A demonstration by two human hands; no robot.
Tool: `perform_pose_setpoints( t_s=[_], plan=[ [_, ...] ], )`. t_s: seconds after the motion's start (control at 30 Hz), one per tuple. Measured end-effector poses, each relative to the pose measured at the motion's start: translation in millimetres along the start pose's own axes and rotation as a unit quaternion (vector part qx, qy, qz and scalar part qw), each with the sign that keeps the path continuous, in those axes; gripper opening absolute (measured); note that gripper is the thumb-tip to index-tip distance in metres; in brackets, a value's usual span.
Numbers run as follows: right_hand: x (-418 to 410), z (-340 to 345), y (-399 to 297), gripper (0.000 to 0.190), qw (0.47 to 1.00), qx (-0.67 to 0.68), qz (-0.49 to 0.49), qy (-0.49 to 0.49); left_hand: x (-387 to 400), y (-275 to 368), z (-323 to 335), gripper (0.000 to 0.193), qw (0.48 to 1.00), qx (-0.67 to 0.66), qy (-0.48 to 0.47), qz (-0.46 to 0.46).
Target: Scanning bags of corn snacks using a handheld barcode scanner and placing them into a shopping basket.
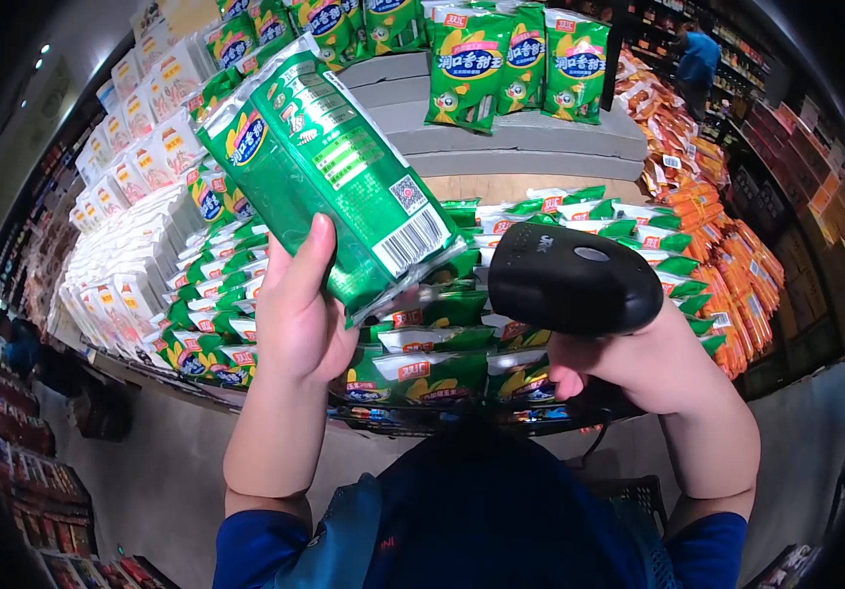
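A green plastic bag of packaged sausages [319, 169] is held up in my left hand [305, 302], its thumb pressed on the back face. The bag is tilted, and a barcode and a square printed code face me near its lower right corner. My right hand [606, 357] grips a black handheld barcode scanner [573, 280] from below; the scanner's head points left, towards the barcode, with a gap between them. The scanner's handle is mostly hidden under its head. Below both hands lie rows of matching green bags [422, 368].
Upright green bags [467, 70] stand on grey stepped blocks [533, 143] at the back. White packs [135, 235] fill the left of the display, and orange packs [724, 272] are heaped at the right. A person in blue [697, 59] is at the far right shelves.
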State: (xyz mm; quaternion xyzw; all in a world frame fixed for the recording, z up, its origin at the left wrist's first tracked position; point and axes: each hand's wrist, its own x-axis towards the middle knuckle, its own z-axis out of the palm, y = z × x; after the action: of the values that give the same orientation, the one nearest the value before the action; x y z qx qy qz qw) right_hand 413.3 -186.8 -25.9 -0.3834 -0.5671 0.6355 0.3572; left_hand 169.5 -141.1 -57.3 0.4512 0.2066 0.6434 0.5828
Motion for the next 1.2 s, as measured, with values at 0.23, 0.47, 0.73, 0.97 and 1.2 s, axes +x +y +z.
perform_pose_setpoints(
  t_s=[0.23,0.47,0.73,0.97,1.2],
  plan=[
    [-2.5,13.9,3.6,0.046,0.998,-0.031,-0.051,0.032,4.7,-0.8,-9.6,0.039,0.996,0.063,0.005,0.061],
    [-6.4,28.4,2.9,0.040,0.997,-0.036,-0.062,0.033,-2.8,8.5,-18.5,0.040,0.996,0.059,0.014,0.067],
    [-6.3,61.3,1.0,0.034,0.989,-0.118,-0.011,0.084,-17.1,19.6,-30.5,0.041,0.999,0.013,-0.007,0.050],
    [-10.9,83.6,15.0,0.056,0.994,-0.043,-0.005,0.096,-28.0,25.3,-41.5,0.048,1.000,0.011,-0.006,0.002],
    [-49.2,93.2,41.6,0.071,0.987,0.000,-0.074,0.142,-52.8,27.2,-36.4,0.048,0.997,-0.023,-0.064,-0.046]
  ],
)
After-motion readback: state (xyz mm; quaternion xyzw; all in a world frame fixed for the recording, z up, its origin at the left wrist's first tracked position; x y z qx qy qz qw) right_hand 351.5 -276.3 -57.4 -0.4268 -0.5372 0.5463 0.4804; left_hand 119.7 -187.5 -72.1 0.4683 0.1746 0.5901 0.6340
